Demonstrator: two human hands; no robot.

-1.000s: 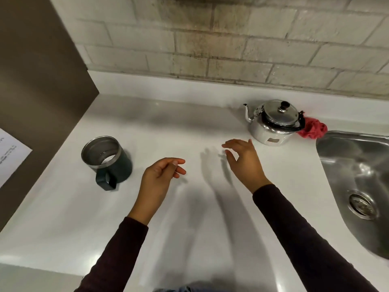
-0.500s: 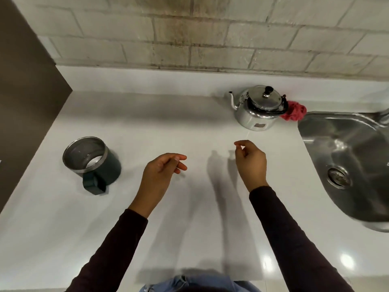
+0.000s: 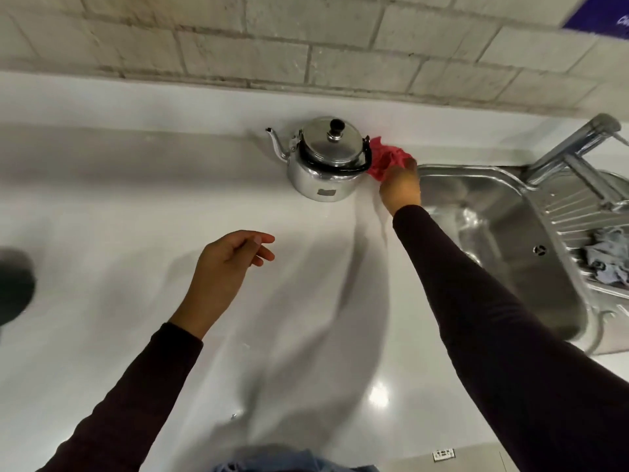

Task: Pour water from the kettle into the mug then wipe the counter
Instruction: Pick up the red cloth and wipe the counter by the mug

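Note:
The steel kettle [image 3: 325, 165] with a black lid knob stands at the back of the white counter [image 3: 119, 199], its spout pointing left. A crumpled red cloth [image 3: 386, 158] lies just right of the kettle, against its handle. My right hand [image 3: 401, 187] is stretched out to the cloth, with its fingers closed on the cloth's near edge. Over the middle of the counter hovers my left hand [image 3: 231, 264], fingers loosely curled and holding nothing. The dark green mug [image 3: 13, 287] is a blur at the left edge, mostly cut off.
A steel sink [image 3: 510, 253] sits to the right, with a tap [image 3: 575, 148] behind it. A grey rag [image 3: 609, 264] lies on the drainer. A brick wall runs along the back of the counter.
My right hand has moved from mid-counter up and right to the red cloth beside the kettle. The view has swung right, pushing the mug to the left edge. My left hand has stayed roughly in place.

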